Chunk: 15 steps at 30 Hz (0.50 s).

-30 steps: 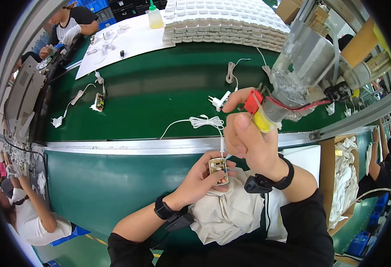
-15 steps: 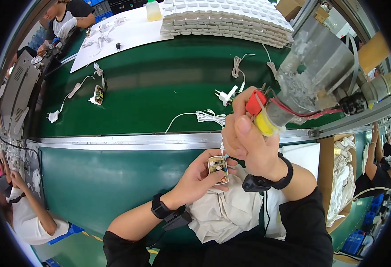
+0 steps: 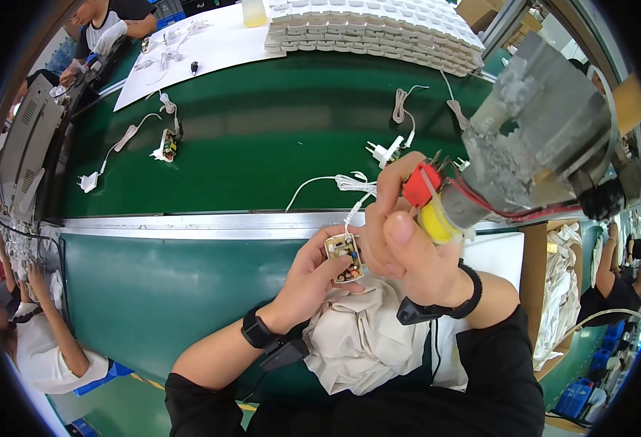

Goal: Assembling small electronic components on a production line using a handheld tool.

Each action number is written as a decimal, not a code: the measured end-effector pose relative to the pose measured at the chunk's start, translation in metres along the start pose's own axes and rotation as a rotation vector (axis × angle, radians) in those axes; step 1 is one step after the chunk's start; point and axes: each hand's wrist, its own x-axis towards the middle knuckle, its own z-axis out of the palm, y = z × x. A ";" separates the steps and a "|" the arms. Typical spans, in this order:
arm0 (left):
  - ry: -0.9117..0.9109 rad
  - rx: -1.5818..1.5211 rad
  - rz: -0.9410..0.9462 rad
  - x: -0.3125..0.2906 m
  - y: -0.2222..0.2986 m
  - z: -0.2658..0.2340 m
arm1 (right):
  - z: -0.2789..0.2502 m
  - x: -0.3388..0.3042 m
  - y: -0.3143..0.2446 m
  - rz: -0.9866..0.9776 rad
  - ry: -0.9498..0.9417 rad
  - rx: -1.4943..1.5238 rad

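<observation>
My left hand has its fingers wrapped round a small power adapter, an open white shell with a circuit board and colourful components facing up. A white cord runs from its far end to a coiled bundle just past the metal rail. Raised in my right hand is a bulky grey hot glue gun, crusted with hardened glue, with a red switch and a yellow collar. My right fingers hide its tip, close to the adapter's right side. Beneath both hands lies crumpled cream cloth.
A metal rail divides my green bench from the green conveyor. Corded adapters lie along the conveyor. Stacked white trays stand at the back. A cardboard box of white pieces is at right. Other people work on both sides.
The adapter and my left hand have shifted slightly left and up. The glue gun's body has swung a little right, while my right hand keeps its hold. Conveyor items appear slightly farther right.
</observation>
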 end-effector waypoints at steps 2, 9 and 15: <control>-0.012 -0.008 0.008 0.000 -0.001 0.000 | -0.001 -0.001 0.000 0.010 0.001 -0.002; -0.009 -0.029 0.031 0.000 -0.002 0.003 | -0.002 -0.004 0.001 0.030 0.002 -0.004; -0.085 -0.138 0.015 0.003 -0.005 0.000 | -0.003 -0.006 0.002 0.043 0.013 -0.006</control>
